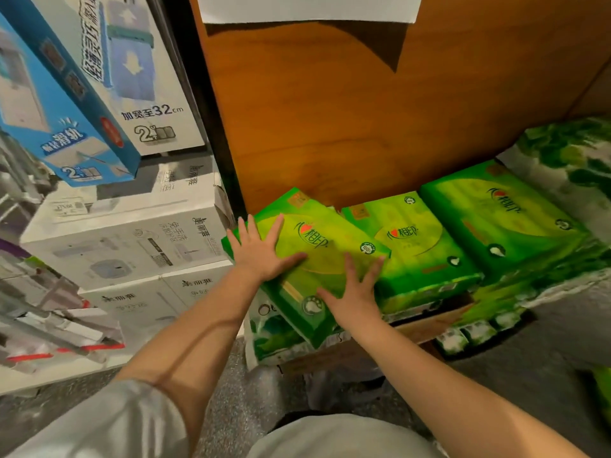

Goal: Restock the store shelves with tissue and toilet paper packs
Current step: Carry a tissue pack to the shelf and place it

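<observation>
The brown wooden panel is the biggest thing here, a smooth, matt, upright board, with a white paper sheet hanging at its top edge. To the left of the panel stand stacked cardboard boxes, white and blue, hard-edged and printed. At the foot of the panel lies a row of green tissue packs: glossy plastic wrap over soft, flat, rectangular blocks. The far pack and the middle pack sit square and side by side, resting on more wrapped packs below.

The near pack, closest to the panel's left edge, lies skewed, its front corner overhanging the stack. The left hand presses flat on its top, fingers straight and spread. The right hand rests on its right front part, fingers spread and extended, not curled round anything.

To seat it well, I would judge: keep both palms flat, turn the pack until its long edge runs parallel to the middle pack, then slide it back toward the panel. The wrap is slick, so push with even pressure or it may slip off the front.
</observation>
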